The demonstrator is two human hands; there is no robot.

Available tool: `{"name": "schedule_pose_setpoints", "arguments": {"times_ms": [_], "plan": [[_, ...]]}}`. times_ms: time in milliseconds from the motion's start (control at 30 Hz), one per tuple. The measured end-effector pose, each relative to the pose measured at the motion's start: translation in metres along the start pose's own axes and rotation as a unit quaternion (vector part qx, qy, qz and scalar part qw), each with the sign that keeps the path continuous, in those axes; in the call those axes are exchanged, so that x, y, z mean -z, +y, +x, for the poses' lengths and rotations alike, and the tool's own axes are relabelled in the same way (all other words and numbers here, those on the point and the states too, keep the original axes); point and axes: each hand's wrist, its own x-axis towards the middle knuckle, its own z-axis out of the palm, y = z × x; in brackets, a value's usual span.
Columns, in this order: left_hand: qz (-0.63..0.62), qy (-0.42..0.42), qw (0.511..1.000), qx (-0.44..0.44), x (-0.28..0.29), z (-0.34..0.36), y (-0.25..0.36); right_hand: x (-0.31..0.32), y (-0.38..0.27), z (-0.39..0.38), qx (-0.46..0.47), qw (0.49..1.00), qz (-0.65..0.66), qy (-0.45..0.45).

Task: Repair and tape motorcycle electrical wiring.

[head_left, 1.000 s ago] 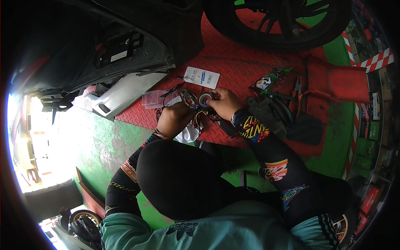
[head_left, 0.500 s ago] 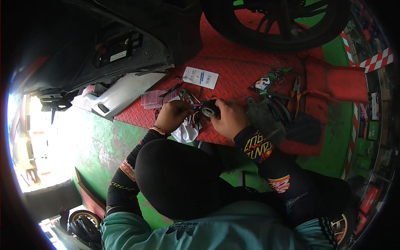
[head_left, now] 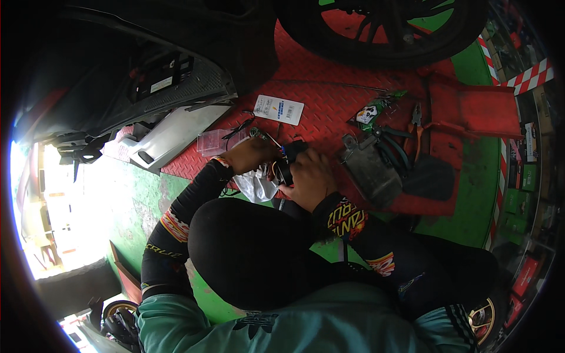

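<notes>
My left hand is closed, with thumb and fingertips pinched on thin coloured wires. My right hand wraps round a roll of black tape, held right beside those wires. Its fingers cover much of the roll. Under my left wrist lies a crumpled white bag. A clear plastic case and a thin black cable lie just beyond the left hand. Farther off, a white printed card rests flat on the red ribbed platform.
A black motorcycle wheel stands at the far side. Dark bodywork and a silver panel hang over the left. To the right lie a grey cover, dark-handled cutters, orange-handled pliers and a green packet.
My left hand has shifted right, closer to the right hand. The right hand has turned over the tape roll, and its fingers now hide more of it. The whole view has shifted slightly.
</notes>
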Motion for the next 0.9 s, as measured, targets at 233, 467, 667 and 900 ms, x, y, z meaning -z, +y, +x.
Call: {"name": "schedule_pose_setpoints", "arguments": {"times_ms": [233,467,667,900], "plan": [[-0.223,-0.107,0.902,0.353,-0.004,0.011,0.013,-0.005,0.001,-0.004,-0.013,0.999,0.014,-0.03],[-0.123,-0.097,0.945,0.289,-0.01,0.009,0.015,-0.012,0.006,-0.007,-0.017,1.0,0.0,-0.02],[-0.217,-0.066,0.913,0.339,-0.006,0.008,0.023,-0.013,0.005,-0.007,-0.027,1.0,0.012,-0.01],[-0.181,-0.002,0.922,0.343,-0.008,0.005,0.032,-0.015,0.024,0.02,-0.031,0.984,0.174,0.026]]}}
